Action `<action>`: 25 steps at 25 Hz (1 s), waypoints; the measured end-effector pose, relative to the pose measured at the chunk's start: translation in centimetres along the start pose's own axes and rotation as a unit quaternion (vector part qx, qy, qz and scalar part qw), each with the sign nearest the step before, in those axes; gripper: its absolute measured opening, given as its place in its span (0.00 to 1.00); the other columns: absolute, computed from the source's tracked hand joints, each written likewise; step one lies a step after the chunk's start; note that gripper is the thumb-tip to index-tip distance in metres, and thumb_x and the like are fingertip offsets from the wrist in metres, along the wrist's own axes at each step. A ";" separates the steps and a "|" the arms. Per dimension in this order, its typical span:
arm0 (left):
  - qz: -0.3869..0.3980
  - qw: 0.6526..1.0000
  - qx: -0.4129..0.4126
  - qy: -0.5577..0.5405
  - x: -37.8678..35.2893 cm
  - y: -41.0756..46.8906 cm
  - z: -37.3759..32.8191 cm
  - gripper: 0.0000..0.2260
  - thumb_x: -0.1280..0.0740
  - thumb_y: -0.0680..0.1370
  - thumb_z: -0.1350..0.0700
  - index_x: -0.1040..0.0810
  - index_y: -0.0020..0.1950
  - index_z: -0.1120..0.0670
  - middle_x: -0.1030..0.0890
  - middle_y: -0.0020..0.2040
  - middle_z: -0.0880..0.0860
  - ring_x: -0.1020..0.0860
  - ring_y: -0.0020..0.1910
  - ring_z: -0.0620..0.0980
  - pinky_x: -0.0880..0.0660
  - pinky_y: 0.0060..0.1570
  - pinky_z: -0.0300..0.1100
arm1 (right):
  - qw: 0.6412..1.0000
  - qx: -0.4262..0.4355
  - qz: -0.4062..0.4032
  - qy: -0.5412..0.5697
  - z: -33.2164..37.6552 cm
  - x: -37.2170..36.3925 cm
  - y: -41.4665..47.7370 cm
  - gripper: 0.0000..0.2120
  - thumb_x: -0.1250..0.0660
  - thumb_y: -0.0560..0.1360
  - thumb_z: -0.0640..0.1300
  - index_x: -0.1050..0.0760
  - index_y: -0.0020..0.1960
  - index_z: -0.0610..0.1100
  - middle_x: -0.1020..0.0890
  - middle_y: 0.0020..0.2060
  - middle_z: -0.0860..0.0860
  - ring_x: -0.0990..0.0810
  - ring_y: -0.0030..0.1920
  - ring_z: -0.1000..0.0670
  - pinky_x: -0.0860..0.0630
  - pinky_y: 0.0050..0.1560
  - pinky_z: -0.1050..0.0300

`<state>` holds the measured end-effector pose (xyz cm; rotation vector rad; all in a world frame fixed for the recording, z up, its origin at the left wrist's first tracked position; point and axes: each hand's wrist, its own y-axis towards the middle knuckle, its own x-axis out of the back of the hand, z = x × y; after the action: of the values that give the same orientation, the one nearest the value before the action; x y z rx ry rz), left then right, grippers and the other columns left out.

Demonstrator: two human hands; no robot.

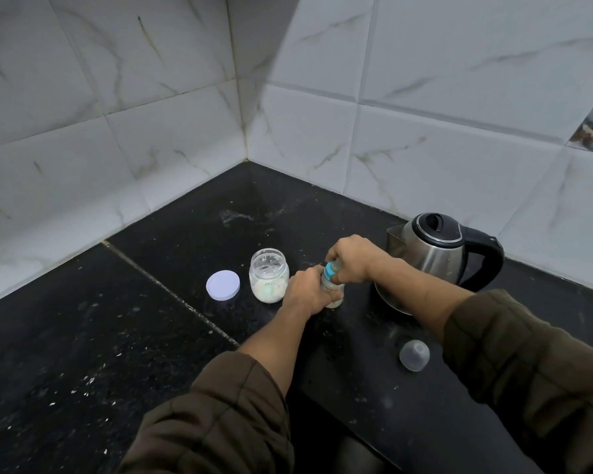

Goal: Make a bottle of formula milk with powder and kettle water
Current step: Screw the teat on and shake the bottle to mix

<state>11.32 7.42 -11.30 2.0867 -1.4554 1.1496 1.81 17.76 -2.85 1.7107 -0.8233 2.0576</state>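
Black counter (pixel 134 336) in a tiled corner. Bottle (pixel 332 292) stands near centre, at 3 o'clock of the open powder jar (pixel 268 276) and 9 o'clock of the kettle (pixel 439 258). Left hand (pixel 308 290) wraps its body; right hand (pixel 351 260) closes on the blue collar (pixel 329 271). Long axis near upright, top tilted slightly toward 1 o'clock. Risks, as judged: a cross-threaded collar leaks; hard twisting tips the bottle or knocks the jar.

left hand (pixel 307 290) grips bottle (pixel 332 295) | right hand (pixel 351 258) on collar (pixel 329 271) (blue)
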 end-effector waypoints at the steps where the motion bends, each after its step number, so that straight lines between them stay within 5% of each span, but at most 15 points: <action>1: -0.002 1.000 -0.001 0.001 0.0 0.0 0.0 0.20 0.23 0.73 0.45 0.19 0.61 0.50 0.15 0.53 0.51 0.18 0.55 0.54 0.22 0.57 0.51 | 1.000 -0.001 -0.001 -0.003 0.1 -0.2 0.1 0.19 0.24 0.72 0.50 0.17 0.63 0.48 0.14 0.56 0.51 0.17 0.52 0.49 0.23 0.48 0.58; 5: -0.010 1.000 -0.004 -0.001 -0.1 -0.1 0.1 0.19 0.23 0.72 0.45 0.19 0.59 0.50 0.14 0.52 0.52 0.17 0.54 0.55 0.21 0.56 0.51 | 0.999 -0.033 -0.013 -0.008 0.5 -0.8 0.4 0.19 0.25 0.72 0.54 0.16 0.59 0.47 0.14 0.52 0.49 0.17 0.50 0.47 0.20 0.45 0.55; 10: -0.023 1.000 0.000 -0.005 -0.4 -0.2 0.2 0.19 0.21 0.71 0.45 0.18 0.59 0.49 0.14 0.51 0.50 0.18 0.53 0.54 0.22 0.52 0.47 | 0.993 -0.105 -0.050 -0.022 0.6 -1.0 -0.2 0.27 0.30 0.70 0.71 0.21 0.45 0.45 0.21 0.38 0.50 0.21 0.40 0.45 0.26 0.38 0.54; 14: -0.025 0.999 0.011 -0.018 -0.4 -0.1 0.3 0.17 0.21 0.71 0.45 0.19 0.55 0.50 0.15 0.49 0.50 0.18 0.51 0.53 0.23 0.47 0.46 | 0.992 -0.096 -0.032 -0.075 0.4 -0.4 -1.0 0.34 0.36 0.70 0.77 0.18 0.51 0.46 0.19 0.43 0.49 0.20 0.44 0.44 0.25 0.43 0.53; 18: -0.015 0.999 0.018 -0.033 -0.2 -0.1 0.3 0.20 0.20 0.69 0.43 0.19 0.58 0.48 0.14 0.50 0.49 0.17 0.51 0.51 0.19 0.55 0.50 | 0.999 -0.006 0.052 0.000 -0.5 0.6 -0.8 0.38 0.24 0.70 0.60 0.31 0.76 0.51 0.23 0.64 0.49 0.22 0.64 0.45 0.23 0.63 0.47; 21: -0.013 0.999 0.017 -0.036 0.0 -0.2 0.0 0.21 0.20 0.69 0.45 0.19 0.59 0.48 0.14 0.51 0.48 0.17 0.52 0.50 0.19 0.56 0.51 | 0.998 0.024 0.050 -0.029 -0.4 0.3 -0.8 0.28 0.24 0.72 0.49 0.25 0.70 0.51 0.22 0.61 0.49 0.21 0.61 0.46 0.21 0.60 0.48; 25: -0.018 0.999 0.019 -0.026 0.1 -0.4 -0.1 0.20 0.21 0.69 0.44 0.18 0.57 0.48 0.14 0.51 0.49 0.17 0.52 0.52 0.19 0.55 0.51 | 0.996 -0.042 -0.005 -0.076 0.2 0.2 -0.8 0.23 0.29 0.73 0.64 0.19 0.58 0.47 0.17 0.51 0.49 0.20 0.47 0.46 0.25 0.43 0.53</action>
<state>11.68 7.60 -11.13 2.1752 -1.4249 1.1251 2.44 18.21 -2.50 1.8382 -0.9300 1.8770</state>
